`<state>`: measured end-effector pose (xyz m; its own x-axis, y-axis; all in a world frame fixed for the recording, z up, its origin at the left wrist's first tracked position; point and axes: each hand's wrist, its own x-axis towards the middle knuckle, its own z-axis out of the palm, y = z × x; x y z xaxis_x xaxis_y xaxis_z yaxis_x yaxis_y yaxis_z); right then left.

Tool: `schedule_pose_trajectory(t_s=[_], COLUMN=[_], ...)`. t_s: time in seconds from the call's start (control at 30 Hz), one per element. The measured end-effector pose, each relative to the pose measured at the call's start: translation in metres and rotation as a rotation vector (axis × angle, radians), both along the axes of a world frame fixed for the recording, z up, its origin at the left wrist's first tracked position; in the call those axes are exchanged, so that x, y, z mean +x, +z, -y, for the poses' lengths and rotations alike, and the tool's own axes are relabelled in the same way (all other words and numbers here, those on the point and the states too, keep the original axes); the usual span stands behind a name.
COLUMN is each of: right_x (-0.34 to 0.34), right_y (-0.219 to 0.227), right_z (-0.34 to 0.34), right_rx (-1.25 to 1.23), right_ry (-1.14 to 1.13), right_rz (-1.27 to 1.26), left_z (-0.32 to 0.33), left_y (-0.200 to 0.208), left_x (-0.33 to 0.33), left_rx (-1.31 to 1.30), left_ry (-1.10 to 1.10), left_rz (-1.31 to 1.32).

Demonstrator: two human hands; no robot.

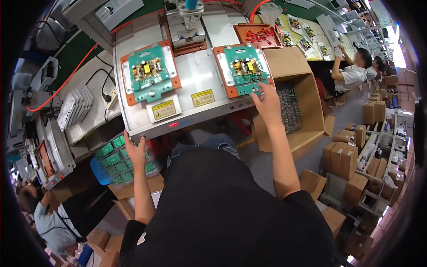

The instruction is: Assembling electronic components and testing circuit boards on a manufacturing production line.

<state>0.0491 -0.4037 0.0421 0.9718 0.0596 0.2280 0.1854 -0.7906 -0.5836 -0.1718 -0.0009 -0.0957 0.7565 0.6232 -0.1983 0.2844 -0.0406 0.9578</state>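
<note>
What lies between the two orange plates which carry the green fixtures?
The head view shows, between the left orange plate and the right orange plate, silver worktop, a yellow warning label near the front and a metal mechanism at the rear.

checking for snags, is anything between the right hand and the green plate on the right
Nothing visible: the right hand is at the near edge of the right-hand green plate, with no object showing between them.

This looked like an electronics factory: a metal machine [191,73] at twelve o'clock bore green circuit boards [148,73], co-workers [353,79] worked along a bench [314,54] toward two o'clock, another worker [55,227] was at eight, and cardboard boxes [342,153] stood stacked between three and four.
</note>
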Motion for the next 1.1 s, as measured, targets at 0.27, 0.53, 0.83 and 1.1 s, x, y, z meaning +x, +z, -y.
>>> schedule_pose_trajectory(t_s=[0.27, 0.53, 0.83, 1.1], right_x=[0.020, 0.029, 0.107, 0.248], right_y=[-0.034, -0.009, 0.044, 0.050], right_z=[-0.024, -0.020, -0.044, -0.109], right_rx=[-0.143, -0.027, 0.074, 0.139], right_ry=[0.291, 0.665, 0.826, 0.557], right_rz=[0.021, -0.008, 0.566, 0.865], left_z=[0.034, 0.149, 0.163, 0.173], left_y=[0.084, 0.142, 0.144, 0.160], left_x=[0.033, 0.086, 0.084, 0.100], left_rx=[0.501, 0.602, 0.398, 0.552], left_ry=[0.366, -0.012, 0.052, -0.273], left_rz=[-0.002, 0.185, 0.198, 0.203])
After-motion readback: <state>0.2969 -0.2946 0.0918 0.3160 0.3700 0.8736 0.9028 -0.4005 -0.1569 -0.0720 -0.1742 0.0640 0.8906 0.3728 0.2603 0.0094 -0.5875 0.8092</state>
